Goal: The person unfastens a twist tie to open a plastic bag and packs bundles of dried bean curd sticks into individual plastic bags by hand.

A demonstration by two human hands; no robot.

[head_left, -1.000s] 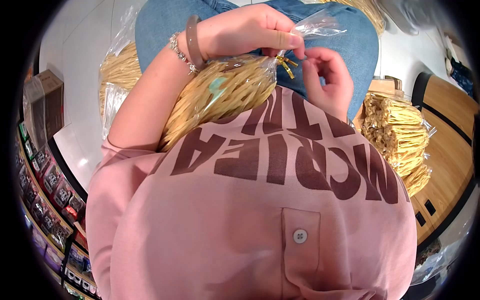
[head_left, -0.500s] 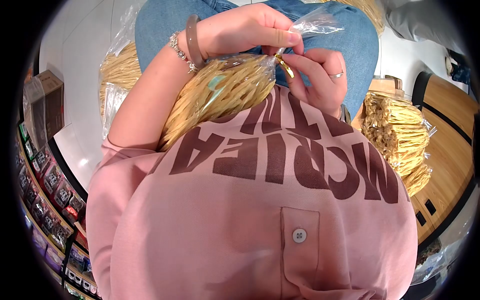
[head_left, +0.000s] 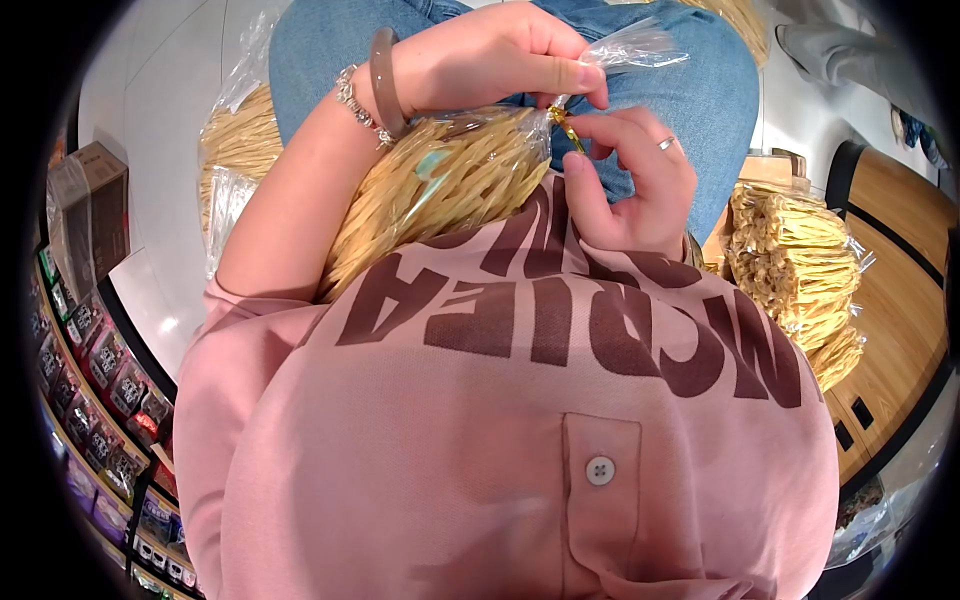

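A clear plastic bag [head_left: 440,170] full of long yellowish strips lies across my lap and against my forearm. My left hand [head_left: 510,60], with a bangle and a bracelet at the wrist, pinches the gathered neck of this bag, and the loose plastic end fans out past the fingertips. A gold twist tie [head_left: 562,122] is around the neck just below the pinch. My right hand [head_left: 635,175], wearing a ring, has its thumb apart from the fingers, and its index fingertip touches the gold tie.
Another bag of strips [head_left: 245,140] lies on the floor at the left, near a cardboard box [head_left: 90,210] and shelves of packaged goods [head_left: 105,420]. Stacked yellow bundles [head_left: 795,270] stand at the right beside a wooden cabinet [head_left: 900,260]. Another person's leg [head_left: 850,55] shows at the top right.
My right hand has come to the gold tie, and its thumb has since moved away from the fingers. The tie's ends have shifted. The other person's leg has moved further into view.
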